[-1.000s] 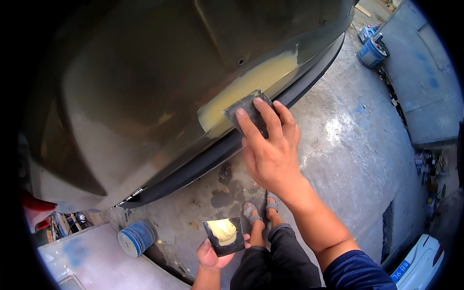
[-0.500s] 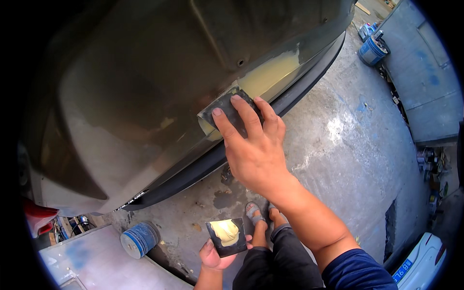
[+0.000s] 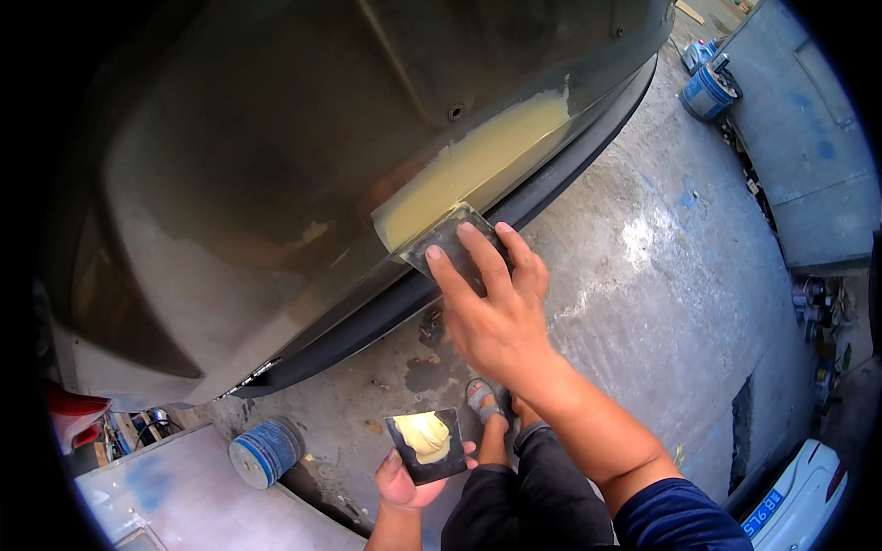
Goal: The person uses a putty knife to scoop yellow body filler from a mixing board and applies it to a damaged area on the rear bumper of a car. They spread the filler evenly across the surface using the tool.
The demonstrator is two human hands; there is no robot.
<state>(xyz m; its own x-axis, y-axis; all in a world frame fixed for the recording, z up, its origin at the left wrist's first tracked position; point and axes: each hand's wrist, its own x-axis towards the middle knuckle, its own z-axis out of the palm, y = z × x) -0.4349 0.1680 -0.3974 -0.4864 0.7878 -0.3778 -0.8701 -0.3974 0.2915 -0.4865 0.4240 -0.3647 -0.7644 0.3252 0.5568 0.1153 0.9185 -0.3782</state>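
Note:
My right hand [image 3: 501, 317] grips a dark, thin spreader [image 3: 447, 235], its fingers pressed on the upper face. The spreader's far edge lies along the lower side of a cream putty patch [image 3: 478, 161]. That patch forms a long smooth band on the lower part of a dark grey vehicle panel [image 3: 276, 156], just above a black trim strip [image 3: 358, 335]. Lower down, my left hand [image 3: 404, 489] is closed around a black square plate [image 3: 439, 470]. A thick pale-yellow lump of putty [image 3: 425, 434] rests on this plate.
A blue bucket [image 3: 266, 452] stands at the lower left, beside a light panel [image 3: 175, 496]. Another blue bucket [image 3: 707, 92] is at the upper right near a grey metal panel [image 3: 799, 138]. Part of a white car [image 3: 795, 505] shows at the lower right. Concrete floor [image 3: 634, 294] lies below.
My right hand and the spreader have moved down and slightly right, off the panel's face to the patch's lower edge. Cream putty now shows where the spreader was. My left hand shifted slightly.

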